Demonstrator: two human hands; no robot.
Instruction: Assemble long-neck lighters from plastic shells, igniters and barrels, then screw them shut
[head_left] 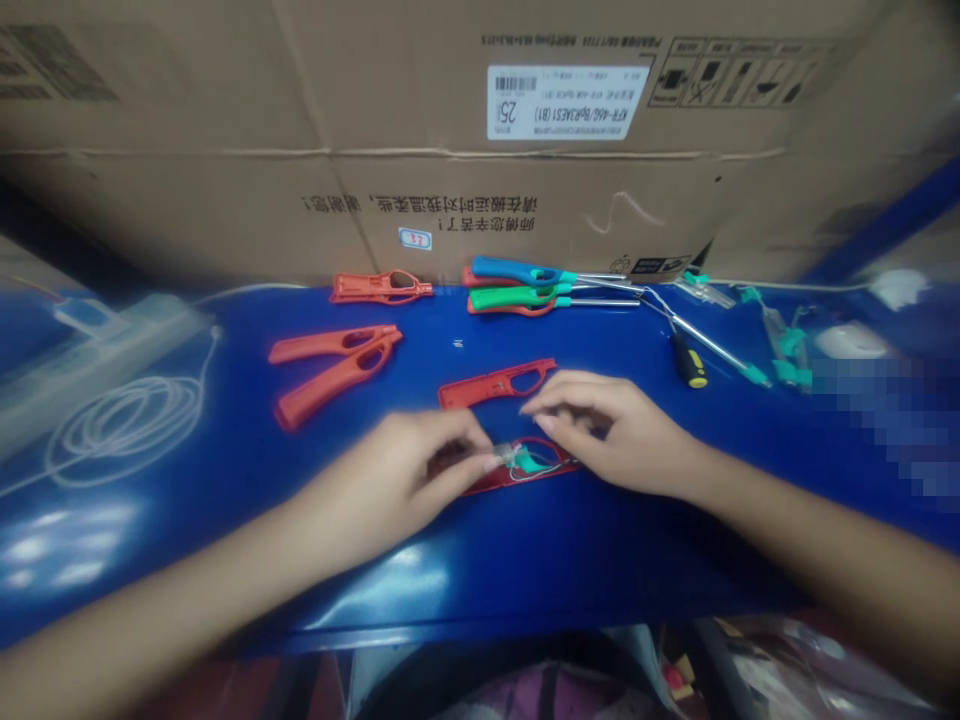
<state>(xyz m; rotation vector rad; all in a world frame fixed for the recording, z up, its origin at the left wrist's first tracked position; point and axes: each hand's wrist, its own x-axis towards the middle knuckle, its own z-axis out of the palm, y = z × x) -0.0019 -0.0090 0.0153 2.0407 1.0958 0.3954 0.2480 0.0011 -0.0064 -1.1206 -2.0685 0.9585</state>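
Note:
My left hand (427,465) pinches the clear end of a small lighter insert with a teal trigger (528,461) and a thin wire. The insert lies over a red lighter handle half (491,487), partly hidden under my fingers. To its right, my right hand (611,425) hovers with thumb and fingers drawn together; what they hold, if anything, is too small to make out. Just beyond both hands lies another red handle half (480,388), its inner side up.
Red handle shells (337,375) lie at left, another shell (375,288) behind them. Assembled long lighters (517,296) rest by the cardboard box (420,110). A screwdriver (688,362), a metal tube (712,345) and teal parts (787,345) are at right. A coiled white cable (131,425) lies left.

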